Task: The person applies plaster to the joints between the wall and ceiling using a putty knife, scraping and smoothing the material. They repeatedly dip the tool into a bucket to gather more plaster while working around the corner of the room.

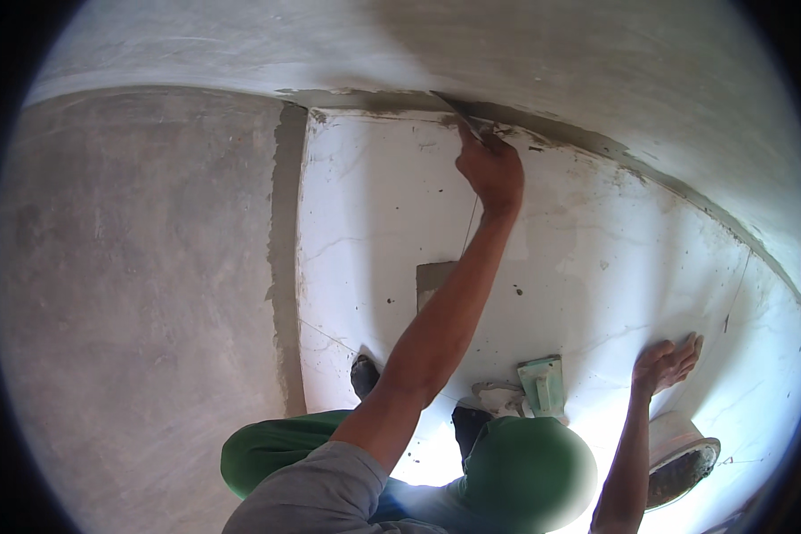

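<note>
My left hand (489, 169) grips a metal putty knife (457, 112), its blade against the strip of grey mortar (571, 135) along the seam where the white, veined tile floor (392, 196) meets the plastered wall (222, 44). My left forearm crosses the middle of the view and partly hides a grey square (432, 280) on the tiles. My right hand (669, 362) rests on the tiles at the right, fingers apart and holding nothing. A pale green plastering float (543, 384) lies beside a small lumpy grey-white piece (496, 398), near my knees.
A bucket (710, 448) with dark, crusted insides stands below my right hand. At the left is a grey plastered surface (133, 267) with a darker mortar band along the tile edge. My green-clad knees (525, 467) and dark shoes (365, 376) fill the lower middle.
</note>
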A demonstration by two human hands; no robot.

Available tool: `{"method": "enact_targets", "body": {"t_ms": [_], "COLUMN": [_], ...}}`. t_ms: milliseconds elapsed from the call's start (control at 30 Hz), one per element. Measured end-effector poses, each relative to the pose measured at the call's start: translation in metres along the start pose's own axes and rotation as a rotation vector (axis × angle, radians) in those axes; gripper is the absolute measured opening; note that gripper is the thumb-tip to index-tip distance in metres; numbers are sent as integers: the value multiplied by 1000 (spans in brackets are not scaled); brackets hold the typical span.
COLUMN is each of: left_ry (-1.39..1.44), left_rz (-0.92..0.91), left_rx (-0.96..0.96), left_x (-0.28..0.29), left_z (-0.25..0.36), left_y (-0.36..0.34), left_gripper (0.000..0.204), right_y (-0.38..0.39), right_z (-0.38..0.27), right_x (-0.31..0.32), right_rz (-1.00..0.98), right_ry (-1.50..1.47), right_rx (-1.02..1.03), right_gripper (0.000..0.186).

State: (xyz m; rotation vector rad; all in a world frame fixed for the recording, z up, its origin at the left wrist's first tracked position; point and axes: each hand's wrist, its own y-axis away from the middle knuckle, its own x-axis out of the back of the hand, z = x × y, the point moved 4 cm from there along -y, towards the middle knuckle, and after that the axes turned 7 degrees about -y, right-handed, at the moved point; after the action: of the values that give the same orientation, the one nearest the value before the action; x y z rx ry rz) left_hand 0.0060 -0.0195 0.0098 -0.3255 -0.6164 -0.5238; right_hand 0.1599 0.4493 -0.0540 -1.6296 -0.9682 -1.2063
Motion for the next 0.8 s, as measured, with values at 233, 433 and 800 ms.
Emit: {"method": "enact_targets", "body": {"t_ms": [233, 433, 800], "left_ry": [49, 139, 311], "left_rz": [-99, -129, -423], "left_rx": [52, 0, -21], "left_x": [-42, -85, -108], "left_z": [33, 67, 109], "left_y": [59, 123, 246], "left_gripper": [61, 63, 54], "right_y": [-3, -4, -1], "right_z": [-7, -10, -26], "right_x": [5, 9, 13], "right_rz": [10, 20, 54], "right_ry": [-12, -49, -100], "right_rx": [-20, -12, 46], "right_gripper": [58, 58, 60]}}
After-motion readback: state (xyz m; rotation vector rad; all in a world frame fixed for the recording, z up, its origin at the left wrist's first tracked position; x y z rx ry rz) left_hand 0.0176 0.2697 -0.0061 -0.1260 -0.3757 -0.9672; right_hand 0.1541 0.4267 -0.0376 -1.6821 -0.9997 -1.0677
